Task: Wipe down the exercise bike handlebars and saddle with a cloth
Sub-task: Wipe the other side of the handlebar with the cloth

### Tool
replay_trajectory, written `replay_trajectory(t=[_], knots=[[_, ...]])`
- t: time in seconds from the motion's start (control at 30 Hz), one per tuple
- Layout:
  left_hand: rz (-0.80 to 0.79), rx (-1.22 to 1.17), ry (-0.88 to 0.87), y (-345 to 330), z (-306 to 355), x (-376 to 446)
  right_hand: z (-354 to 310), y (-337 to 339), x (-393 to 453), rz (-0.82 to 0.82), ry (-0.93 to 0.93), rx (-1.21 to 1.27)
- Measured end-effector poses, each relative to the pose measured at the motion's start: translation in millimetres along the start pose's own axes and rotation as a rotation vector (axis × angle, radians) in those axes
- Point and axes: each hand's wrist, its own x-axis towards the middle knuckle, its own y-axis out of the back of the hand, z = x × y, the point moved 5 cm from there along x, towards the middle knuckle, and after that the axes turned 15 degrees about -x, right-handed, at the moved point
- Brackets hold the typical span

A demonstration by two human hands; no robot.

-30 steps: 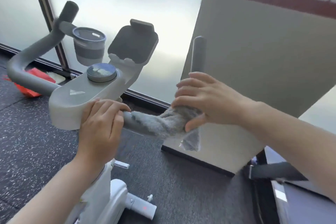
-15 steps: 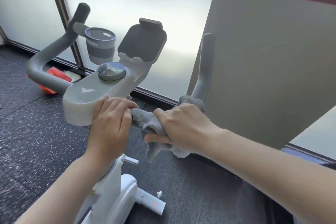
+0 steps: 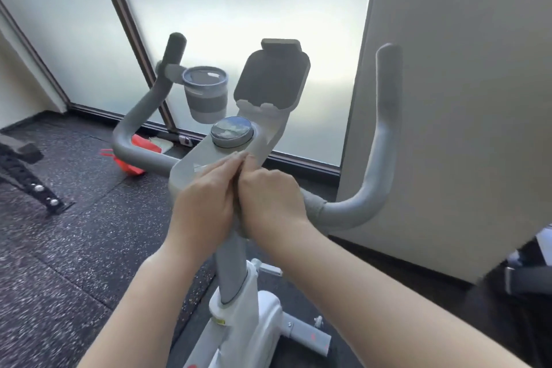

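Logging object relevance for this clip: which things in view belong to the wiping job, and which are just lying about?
Job: handlebars; grey cloth; left hand; right hand.

Lying about: cup in its holder; tablet holder; round dial; red item on the floor.

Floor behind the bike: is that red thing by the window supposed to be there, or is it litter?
The red thing lies crumpled on the floor behind the left handlebar, against the window track; it looks like stray rubbish, though I cannot tell what it is. Nothing on the bike looks damaged.
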Motion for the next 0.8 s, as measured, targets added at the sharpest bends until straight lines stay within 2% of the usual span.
replay_trajectory(t=[0.13, 0.27, 0.33, 0.4, 0.47, 0.5, 0.57, 0.63, 0.73, 0.8], knots=[[0.160, 0.096, -0.022, -8, 10, -6, 27, 17, -24, -0.038, 0.083, 0.027], [0.239, 0.143, 0.028, -20, 23, -6, 69, 24, -56, 0.214, 0.130, -0.046], [0.234, 0.132, 0.018, -30, 28, -7, 91, 18, -65, 0.276, 0.294, 0.025], [0.193, 0.060, 0.002, -43, 33, -8, 120, 16, -69, 0.297, 0.540, 0.090], [0.167, 0.012, 0.011, -50, 37, -7, 157, 14, -61, 0.257, 0.703, 0.077], [0.163, 0.023, 0.021, -52, 39, -5, 174, 13, -51, 0.215, 0.718, 0.050], [0.144, 0.068, 0.035, -54, 43, -1, 197, 12, -29, 0.159, 0.667, 0.003], [0.114, 0.123, 0.052, -56, 42, 5, 200, 12, -16, 0.174, 0.587, -0.005], [0.093, 0.098, 0.088, -58, 36, 8, 186, 16, -30, 0.243, 0.399, 0.130], [0.074, 0.037, 0.073, -55, 31, 7, 160, 16, -51, 0.245, 0.343, 0.153]])
